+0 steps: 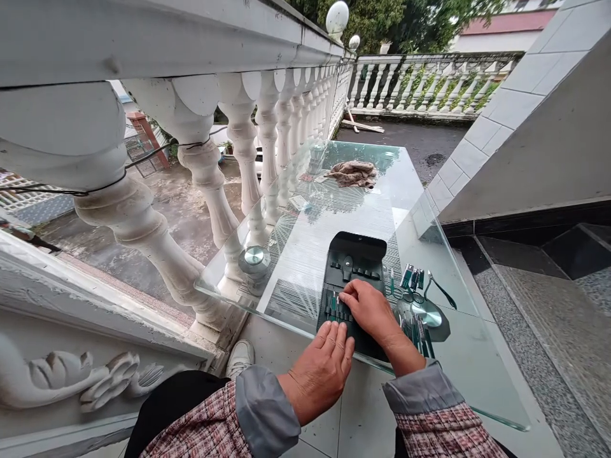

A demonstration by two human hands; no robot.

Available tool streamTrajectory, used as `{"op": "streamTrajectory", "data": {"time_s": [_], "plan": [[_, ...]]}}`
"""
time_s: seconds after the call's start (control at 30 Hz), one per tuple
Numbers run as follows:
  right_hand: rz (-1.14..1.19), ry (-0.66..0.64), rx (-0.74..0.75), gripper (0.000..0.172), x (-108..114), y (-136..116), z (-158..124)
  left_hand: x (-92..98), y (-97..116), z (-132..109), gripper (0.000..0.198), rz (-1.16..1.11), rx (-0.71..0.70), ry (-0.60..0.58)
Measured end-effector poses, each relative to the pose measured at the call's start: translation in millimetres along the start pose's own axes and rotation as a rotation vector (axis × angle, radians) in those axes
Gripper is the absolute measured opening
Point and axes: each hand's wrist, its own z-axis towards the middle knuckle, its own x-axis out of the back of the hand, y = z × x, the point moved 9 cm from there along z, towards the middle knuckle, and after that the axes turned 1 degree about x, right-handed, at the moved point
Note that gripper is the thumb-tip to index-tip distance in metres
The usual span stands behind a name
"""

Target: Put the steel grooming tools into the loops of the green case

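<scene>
A black tool case lies open on a glass table, with small green-handled tools held in its loops. My left hand lies flat on the case's near edge, fingers stretched out together. My right hand rests on the middle of the case, its fingers curled down onto the tool slots; whether it grips a tool is hidden. To the right of the case lies a cluster of loose metal manicure tools, scissors and a spoon-shaped piece among them.
A crumpled brown cloth sits at the table's far end. A white stone balustrade runs along the left. A tiled wall rises on the right. A round metal table fitting shows at the left corner.
</scene>
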Motion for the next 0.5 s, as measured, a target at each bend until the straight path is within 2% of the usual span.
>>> {"op": "streamTrajectory", "data": {"time_s": [0.23,0.33,0.4,0.5], "plan": [[0.225,-0.056,-0.163,0.016,-11,20,12,-3.7,-3,0,0.048,-0.017,0.028,-0.005],[0.347,-0.026,-0.215,0.015,-14,25,16,-3.8,-1,0,0.044,0.0,0.015,0.022],[0.418,0.041,-0.238,0.015,-5,28,17,-4.3,0,0,0.043,0.017,0.012,0.029],[0.509,0.198,-0.273,0.018,28,41,13,-3.9,1,1,0.044,0.033,0.008,0.029]]}}
